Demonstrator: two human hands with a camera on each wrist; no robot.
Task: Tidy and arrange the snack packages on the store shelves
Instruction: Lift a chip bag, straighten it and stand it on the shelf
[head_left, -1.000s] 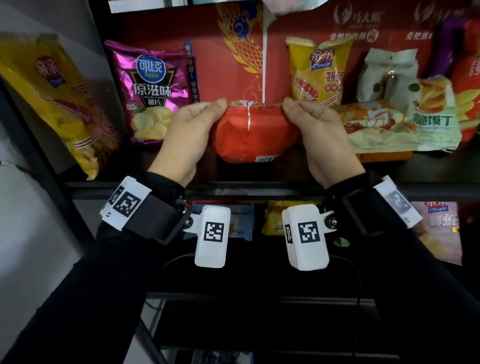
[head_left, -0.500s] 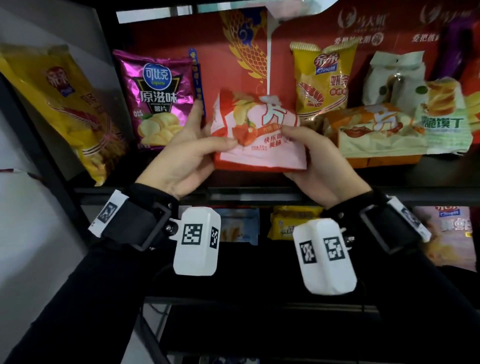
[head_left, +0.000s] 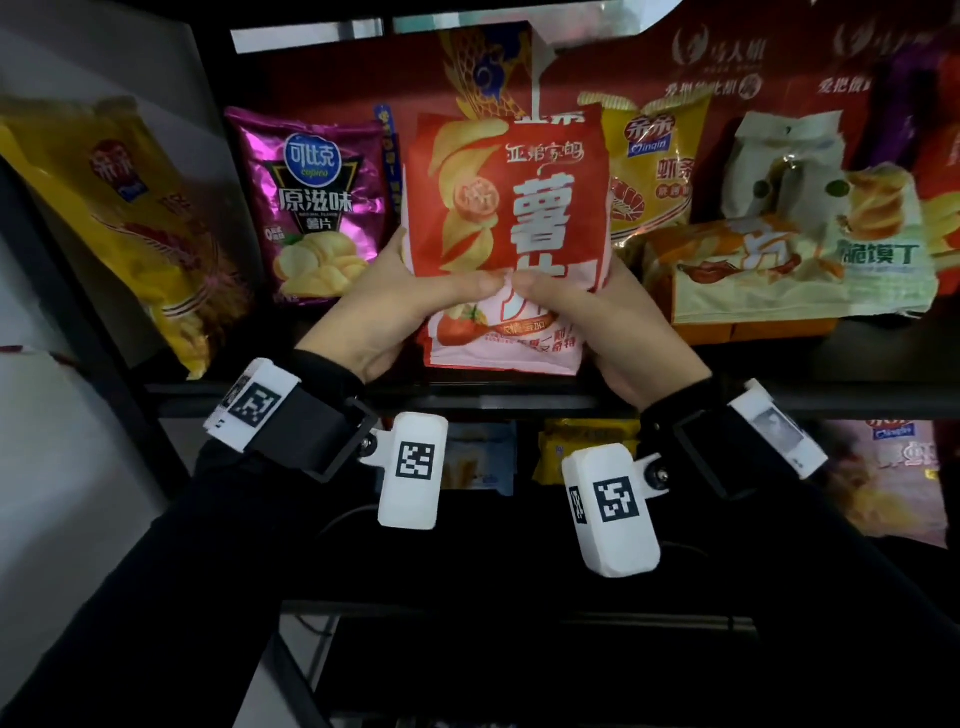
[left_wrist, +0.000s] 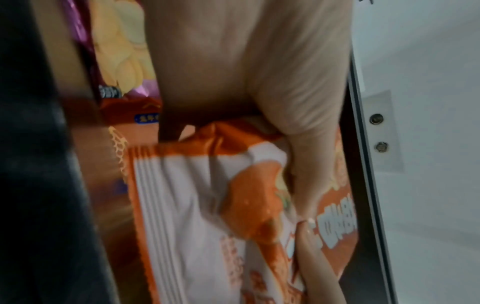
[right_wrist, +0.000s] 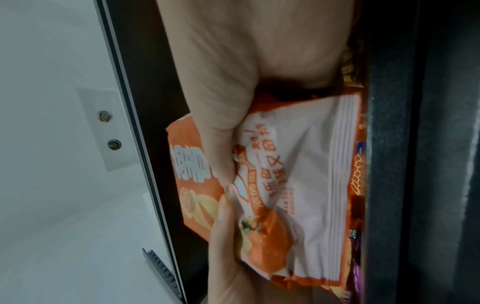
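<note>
A red and white chip bag (head_left: 506, 218) stands upright at the middle of the shelf (head_left: 467, 400), its printed front toward me. My left hand (head_left: 410, 301) grips its lower left side, thumb across the front. My right hand (head_left: 587, 312) grips the lower right side the same way, and the two thumbs nearly meet. In the left wrist view the bag (left_wrist: 197, 197) fills the frame under my left hand (left_wrist: 272, 102), with the right thumb reaching in from below. In the right wrist view my right hand (right_wrist: 233, 102) pinches the bag (right_wrist: 291, 185).
A purple chip bag (head_left: 317, 208) stands just left of the held bag, and a large yellow bag (head_left: 119, 223) leans at the far left. A yellow shrimp-cracker bag (head_left: 654, 161) stands right of it, beside tumbled orange (head_left: 748, 270) and green-white packets (head_left: 878, 254). More packets sit on the lower shelf.
Both hands have turned the chip bag from lying with its red back up to standing upright with its front facing me, and shifted their grip to its lower half.
</note>
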